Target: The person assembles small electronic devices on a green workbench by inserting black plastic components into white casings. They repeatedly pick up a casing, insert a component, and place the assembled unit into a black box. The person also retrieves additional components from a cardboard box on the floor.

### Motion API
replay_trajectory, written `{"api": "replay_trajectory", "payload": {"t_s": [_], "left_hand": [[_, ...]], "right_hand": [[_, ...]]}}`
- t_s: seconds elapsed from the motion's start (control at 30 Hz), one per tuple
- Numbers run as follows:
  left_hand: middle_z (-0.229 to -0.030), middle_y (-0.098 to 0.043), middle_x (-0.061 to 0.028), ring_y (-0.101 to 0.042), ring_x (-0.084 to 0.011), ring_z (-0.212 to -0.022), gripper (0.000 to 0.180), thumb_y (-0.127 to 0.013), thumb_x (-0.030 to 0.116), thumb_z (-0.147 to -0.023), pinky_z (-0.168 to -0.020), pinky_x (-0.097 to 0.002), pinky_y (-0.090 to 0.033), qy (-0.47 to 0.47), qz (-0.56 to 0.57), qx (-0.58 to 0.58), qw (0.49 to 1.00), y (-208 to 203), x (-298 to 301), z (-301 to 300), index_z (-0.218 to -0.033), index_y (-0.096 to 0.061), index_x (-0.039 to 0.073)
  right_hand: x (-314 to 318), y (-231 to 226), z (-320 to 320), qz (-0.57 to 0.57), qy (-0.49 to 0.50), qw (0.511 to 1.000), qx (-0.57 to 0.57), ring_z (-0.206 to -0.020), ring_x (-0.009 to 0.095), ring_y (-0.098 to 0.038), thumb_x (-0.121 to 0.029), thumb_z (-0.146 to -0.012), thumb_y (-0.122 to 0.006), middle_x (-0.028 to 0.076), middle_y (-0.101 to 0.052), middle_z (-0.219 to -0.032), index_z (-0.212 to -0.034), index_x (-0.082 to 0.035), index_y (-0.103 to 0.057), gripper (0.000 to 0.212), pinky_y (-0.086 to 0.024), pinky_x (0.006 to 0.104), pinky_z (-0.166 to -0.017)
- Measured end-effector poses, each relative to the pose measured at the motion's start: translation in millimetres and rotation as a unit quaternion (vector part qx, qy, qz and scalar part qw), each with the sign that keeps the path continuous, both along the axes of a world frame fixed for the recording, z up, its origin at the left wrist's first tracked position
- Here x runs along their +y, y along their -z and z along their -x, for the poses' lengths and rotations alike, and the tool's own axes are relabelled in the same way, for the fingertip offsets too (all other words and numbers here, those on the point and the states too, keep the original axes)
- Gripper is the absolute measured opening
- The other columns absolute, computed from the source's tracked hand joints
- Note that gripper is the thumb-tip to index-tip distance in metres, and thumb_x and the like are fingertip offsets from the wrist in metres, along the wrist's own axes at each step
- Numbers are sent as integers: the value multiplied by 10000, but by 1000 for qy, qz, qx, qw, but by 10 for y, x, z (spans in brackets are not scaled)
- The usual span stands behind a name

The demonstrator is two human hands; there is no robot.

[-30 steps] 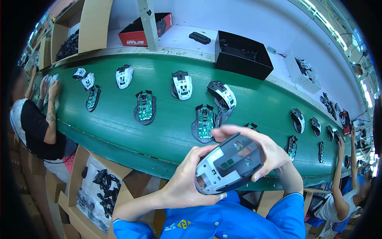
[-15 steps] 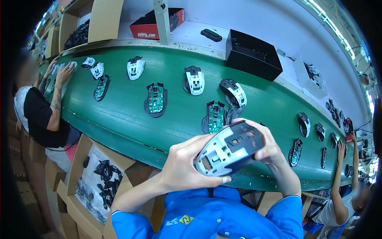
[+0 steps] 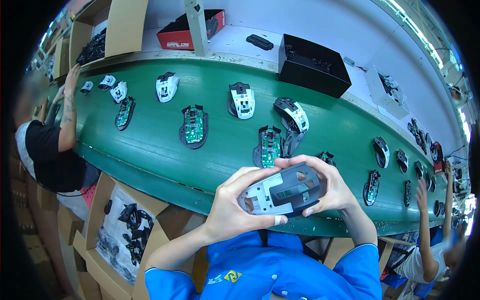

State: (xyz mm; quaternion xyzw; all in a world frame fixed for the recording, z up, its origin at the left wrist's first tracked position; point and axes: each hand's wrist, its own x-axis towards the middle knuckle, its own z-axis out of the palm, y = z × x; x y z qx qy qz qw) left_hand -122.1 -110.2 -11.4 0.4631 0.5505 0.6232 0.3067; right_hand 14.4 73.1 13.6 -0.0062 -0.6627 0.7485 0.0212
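Between my two hands, over the near edge of the belt, is a white and dark grey mouse shell (image 3: 282, 192). My left hand (image 3: 231, 201) grips its white end, with thumb and fingers on opposite edges; a pale wrap shows on one digit. My right hand (image 3: 334, 186) is closed around the dark end. Just beyond my hands lies a mouse base with a green circuit board (image 3: 270, 145). Beside it, another white and black mouse shell (image 3: 294, 116) rests with a dark piece under it. A further circuit board piece (image 3: 327, 158) is partly hidden behind my right hand.
More shells and boards lie spaced along the green belt (image 3: 150, 135). A black box (image 3: 315, 67) and a red box (image 3: 176, 36) stand on the ledge behind. An open carton of black parts (image 3: 134, 225) sits at lower left. Co-workers (image 3: 52, 145) reach in from both sides.
The shell has been turned more level in my hands and its dark end lowered. The left co-worker's hand has moved up toward the carton; the right co-worker's hand has lifted off the belt.
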Motion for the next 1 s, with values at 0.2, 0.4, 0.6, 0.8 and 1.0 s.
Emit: {"api": "replay_trajectory", "payload": {"t_s": [0.2,0.4,0.6,0.8,1.0], "left_hand": [[-1119,-540,-142,-603,-191,-925,695,-836,100,-602,-769,-293,-515,2,-27,-11,1000,10,7,0,-1210,-529,-39],[-992,-573,-129,-599,-126,-586,683,-751,25,-692,-383,-218,-455,55,131,-325,935,-88,-4,208,-1272,-406,-75],[-1181,-501,-202,-496,-127,-540,804,-703,320,-745,-366,-221,-407,151,-47,-665,730,368,-428,665,-1326,-306,-68],[-1219,-433,-158,-431,-179,-622,825,-721,424,-711,-376,-239,-384,134,3,-753,645,540,-194,654,-1312,-326,19],[-1285,-446,-151,-373,-169,-637,813,-702,399,-724,-389,-220,-351,60,24,-705,706,407,-162,861,-1352,-336,35]], "right_hand": [[-32,20,-5,4,6,1000,-6,-1272,250,-406,-102,-608,-835,178,-406,-1380,-1335,7,-371,869,-307,401,-1083],[304,-214,-15,-199,-62,974,-93,-1208,232,-482,-198,-681,-811,148,-513,-1291,-1378,-37,-360,846,-362,367,-1030],[1896,-511,454,-298,285,910,-45,-974,157,-617,-149,-793,-672,87,-665,-1026,-1101,-4,-617,345,-479,315,-871],[3225,262,1119,-747,244,614,-74,-970,319,-577,-31,-689,-614,130,-646,-922,-925,-44,-670,243,-465,401,-854],[3492,544,1491,-562,170,784,-201,-848,238,-650,-105,-697,-685,105,-662,-996,-995,-66,-678,300,-564,365,-606]]}}
